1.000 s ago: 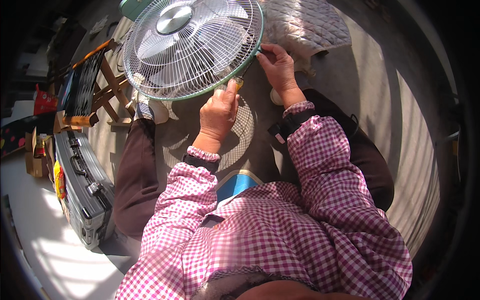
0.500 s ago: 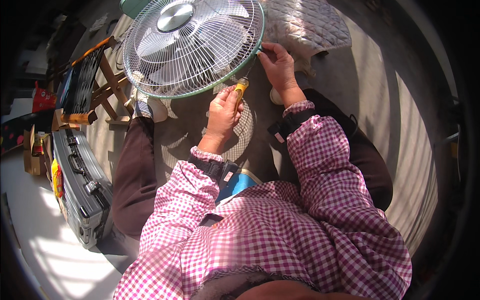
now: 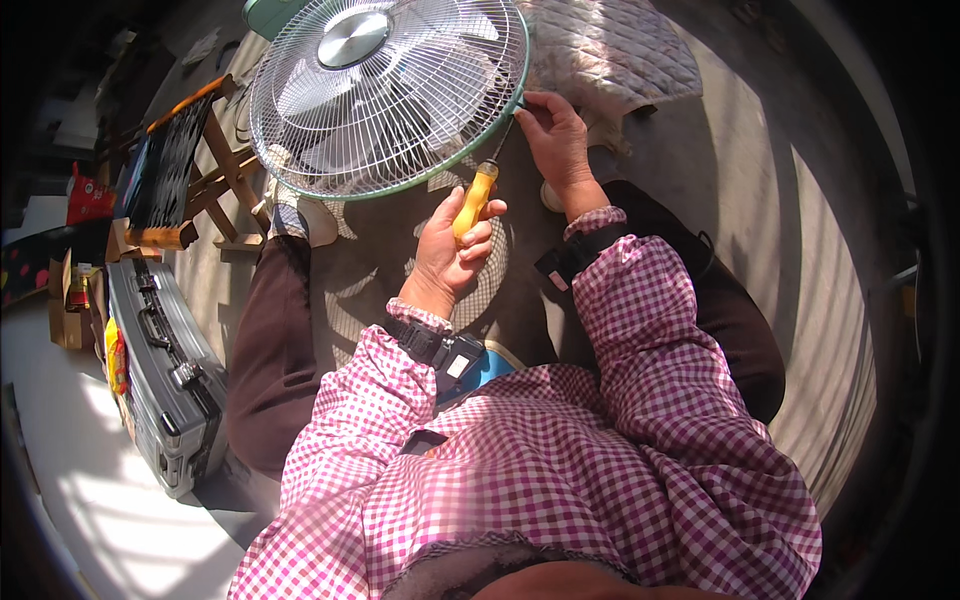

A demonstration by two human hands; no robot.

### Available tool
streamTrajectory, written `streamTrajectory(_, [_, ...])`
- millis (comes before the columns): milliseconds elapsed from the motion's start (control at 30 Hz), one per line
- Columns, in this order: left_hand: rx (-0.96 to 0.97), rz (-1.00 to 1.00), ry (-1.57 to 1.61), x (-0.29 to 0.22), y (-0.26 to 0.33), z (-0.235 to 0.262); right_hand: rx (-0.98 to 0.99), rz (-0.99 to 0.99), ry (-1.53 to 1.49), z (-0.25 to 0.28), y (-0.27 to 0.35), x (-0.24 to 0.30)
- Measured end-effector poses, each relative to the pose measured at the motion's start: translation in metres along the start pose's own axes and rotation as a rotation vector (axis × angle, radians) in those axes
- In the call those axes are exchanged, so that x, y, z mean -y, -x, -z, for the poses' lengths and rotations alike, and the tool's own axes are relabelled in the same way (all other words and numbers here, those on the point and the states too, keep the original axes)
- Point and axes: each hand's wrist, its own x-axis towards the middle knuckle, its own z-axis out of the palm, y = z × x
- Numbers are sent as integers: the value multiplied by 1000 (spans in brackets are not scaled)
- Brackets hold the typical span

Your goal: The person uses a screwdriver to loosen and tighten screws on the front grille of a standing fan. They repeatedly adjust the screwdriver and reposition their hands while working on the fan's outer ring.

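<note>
A fan (image 3: 390,100) with a wire grille, green rim and silver centre disc faces up in front of me. My left hand (image 3: 450,245) is closed around the yellow handle of a screwdriver (image 3: 476,200). Its thin shaft slants up and right to the fan's green rim, close to my right fingertips. My right hand (image 3: 557,140) is pinched at the right side of that rim; whatever lies between the thumb and forefinger is too small or hidden to make out.
A folding stool (image 3: 185,170) with a dark woven seat stands at the left. Nearer me on that side is a silver hard case (image 3: 165,370), beside a small cardboard box (image 3: 70,300). A quilted cloth (image 3: 610,50) lies beyond my right hand. My legs flank the work.
My left hand has shifted its grip lower on the screwdriver, its fingers opened more, showing more of the yellow handle. My right hand stays at the rim.
</note>
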Motion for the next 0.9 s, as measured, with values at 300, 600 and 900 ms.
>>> streamTrajectory(300, [-472,-1165,-2477,3,-4,-3,-9,-9,-49,-5,1,-4])
streamTrajectory(600, [-457,-901,-2146,7,13,2,-14,28,36,-6,3,-1])
streamTrajectory(900, [-773,-1012,-591,-28,32,42,18,-46,0,-4,2,3])
